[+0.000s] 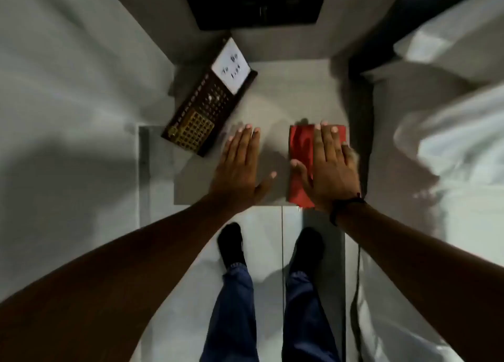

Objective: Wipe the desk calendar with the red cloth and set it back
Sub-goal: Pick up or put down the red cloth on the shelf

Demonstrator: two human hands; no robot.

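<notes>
The desk calendar (207,102) is a dark wooden board with a gold grid and a white "To Do List" card. It lies slanted on the left of the small grey table (286,94). A folded red cloth (301,154) lies on the table's right side. My right hand (328,168) rests flat on the cloth, fingers straight. My left hand (241,168) lies flat on the bare tabletop just right of the calendar's near corner, not touching it. Neither hand grips anything.
White bedding (450,116) lies right of the table and a pale surface (68,88) to its left. A dark rectangular object (256,4) sits beyond the table. Below are my legs in blue trousers and dark socks (231,241) on a light floor. A black cable (357,279) hangs at the right.
</notes>
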